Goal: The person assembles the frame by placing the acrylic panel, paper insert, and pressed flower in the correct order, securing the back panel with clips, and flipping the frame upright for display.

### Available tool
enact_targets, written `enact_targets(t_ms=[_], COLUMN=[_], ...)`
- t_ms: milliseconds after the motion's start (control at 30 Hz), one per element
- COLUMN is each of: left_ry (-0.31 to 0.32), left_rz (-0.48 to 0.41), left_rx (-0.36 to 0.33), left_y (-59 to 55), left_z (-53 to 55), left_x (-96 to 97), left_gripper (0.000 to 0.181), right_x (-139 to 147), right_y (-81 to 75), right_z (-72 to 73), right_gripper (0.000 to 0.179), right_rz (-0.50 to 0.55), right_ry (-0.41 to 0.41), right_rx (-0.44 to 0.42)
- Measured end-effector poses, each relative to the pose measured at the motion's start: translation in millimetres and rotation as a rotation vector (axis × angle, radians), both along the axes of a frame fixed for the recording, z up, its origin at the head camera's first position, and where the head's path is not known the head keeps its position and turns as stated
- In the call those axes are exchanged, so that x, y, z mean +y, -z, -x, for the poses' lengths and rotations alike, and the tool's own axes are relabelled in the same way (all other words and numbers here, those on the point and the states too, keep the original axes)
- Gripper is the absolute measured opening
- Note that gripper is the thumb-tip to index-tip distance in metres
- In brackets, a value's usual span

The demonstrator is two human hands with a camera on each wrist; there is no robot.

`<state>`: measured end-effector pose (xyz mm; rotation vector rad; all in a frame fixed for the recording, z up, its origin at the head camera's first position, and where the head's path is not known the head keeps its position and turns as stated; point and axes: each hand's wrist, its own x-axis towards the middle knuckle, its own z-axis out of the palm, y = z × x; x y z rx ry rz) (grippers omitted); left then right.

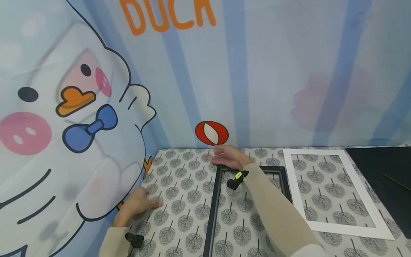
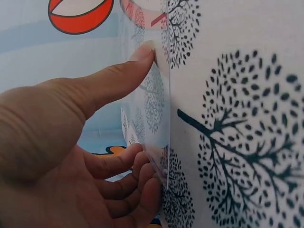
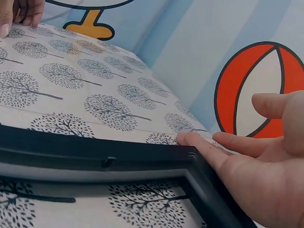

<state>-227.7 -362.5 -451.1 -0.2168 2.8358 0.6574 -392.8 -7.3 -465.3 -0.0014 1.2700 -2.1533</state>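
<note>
At the left edge of the patterned table, my left hand (image 1: 138, 201) holds the edge of a thin clear sheet (image 2: 154, 123). The left wrist view shows its thumb on one face and curled fingers at the other. The sheet is barely visible in the head view. A black picture frame (image 1: 212, 210), with tree-print cloth showing through its opening, lies right of it. By the frame's far left corner is my right hand (image 1: 229, 157), fingers mostly straight and beside the frame's outer edge. Whether its fingertips touch the clear sheet, I cannot tell.
A white mat border (image 1: 353, 231) lies right of the frame. Beyond it is a black board (image 1: 382, 171) with a thin brownish strip (image 1: 397, 181) on it. A printed duck backdrop (image 1: 273, 71) rises behind and left of the tree-print tablecloth (image 1: 179, 221).
</note>
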Motion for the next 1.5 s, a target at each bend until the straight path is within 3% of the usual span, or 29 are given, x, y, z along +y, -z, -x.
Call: enact_targets(t_ms=[300,733,833,1033,1133,1367,1500], left_ry=[-0.017,-0.06,-0.063,-0.069,-0.099,-0.196,-0.214], left_rz=[-0.005,-0.126,-0.165,-0.239,-0.278,-0.505,-0.604], left_rx=[-0.046,-0.021,0.01,0.097,0.128,0.182,0.168], left_y=[0.1,5.4,6.4,8.6,5.0,-13.0,-23.3], left_z=[4.6,0.1,-2.1,-9.8,-11.8,-12.6,-15.8], left_x=[-0.4,-4.2,-6.0,-9.0,-9.2,-7.3,-1.3], left_gripper=[0.1,0.095,0.084,0.039,0.032,0.036,0.037], right_x=[-3.9,-7.0,-8.9,-17.9,-18.7,-14.0,-6.2], right_y=[-2.3,-8.1,-10.7,-12.1,-16.0,-35.0,-40.4], right_z=[-4.3,-3.6,-5.2,-6.8,-7.8,-13.7,-18.8], right_gripper=[0.063,0.058,0.056,0.055,0.057,0.064,0.063], right_rz=[-0.015,-0.132,-0.153,-0.193,-0.212,-0.208,-0.196], right_ry=[0.047,-0.05,-0.073,-0.101,-0.105,-0.094,-0.066], right_rx=[-0.023,0.067,0.1,0.167,0.189,0.194,0.201])
